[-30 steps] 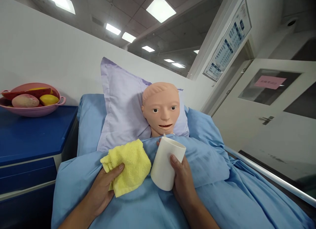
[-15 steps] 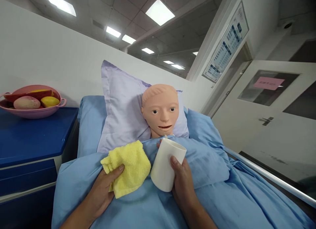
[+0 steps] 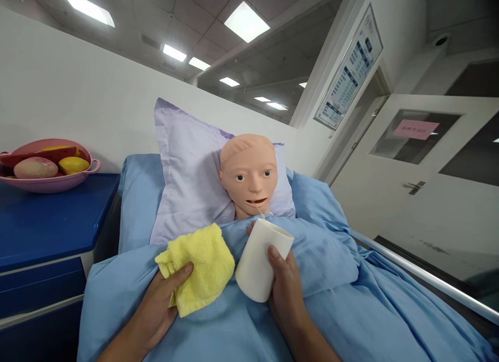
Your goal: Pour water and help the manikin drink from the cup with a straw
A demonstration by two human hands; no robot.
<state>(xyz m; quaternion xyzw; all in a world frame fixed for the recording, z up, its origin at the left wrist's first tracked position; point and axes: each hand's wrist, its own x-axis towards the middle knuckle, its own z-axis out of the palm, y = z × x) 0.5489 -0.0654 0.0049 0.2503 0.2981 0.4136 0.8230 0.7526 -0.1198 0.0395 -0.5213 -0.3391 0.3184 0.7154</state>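
Left hand (image 3: 160, 298): gripping a folded yellow towel (image 3: 202, 268)
Right hand (image 3: 286, 286): wrapped around a tilted white cup (image 3: 256, 266)
Manikin head (image 3: 250, 167): against the lilac pillow (image 3: 187, 169)

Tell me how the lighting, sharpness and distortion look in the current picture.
Head view: the ceiling lights burn out to white; the yellow cloth, white cup and mannequin head look fairly sharp. Head view again: the door leans at a slant, and lettering on the pink sign is illegible.
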